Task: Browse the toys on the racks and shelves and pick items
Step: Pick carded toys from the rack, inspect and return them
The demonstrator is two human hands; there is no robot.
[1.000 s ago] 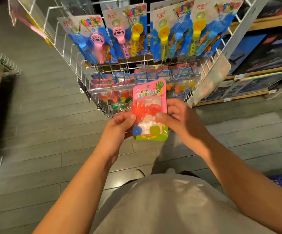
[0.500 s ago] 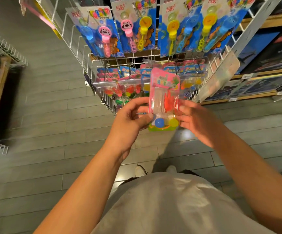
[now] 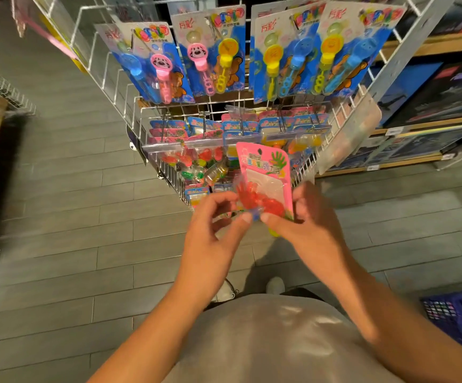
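Two hands meet in front of the person's grey shirt [image 3: 274,341], both working one pink blister pack [image 3: 265,178] held upright over the tiled floor [image 3: 72,217], just before the wire rack [image 3: 301,167]. The left hand [image 3: 213,230] has its thumb tip pressed against the pack's lower left edge, near the red hand-shaped toy [image 3: 254,200] under the clear plastic, with the other fingers curled loosely behind. The right hand [image 3: 307,225] pinches the lower right corner between thumb in front and fingers behind the card. Both forearms reach up and forward from the body, wrists angled inward so the thumbs nearly touch.

The grip looks slight: only fingertips at the bottom carry the pack, and it leans to the right. My judgement is that a turn or shift of fingers could let the card slip and drop to the floor, or its top could catch the rack's wires.

Beyond, the rack's lower basket holds more small packs [image 3: 196,161], and above hang bubble wand cards [image 3: 216,53] in blue backing. Wooden shelves [image 3: 431,42] stand further right.
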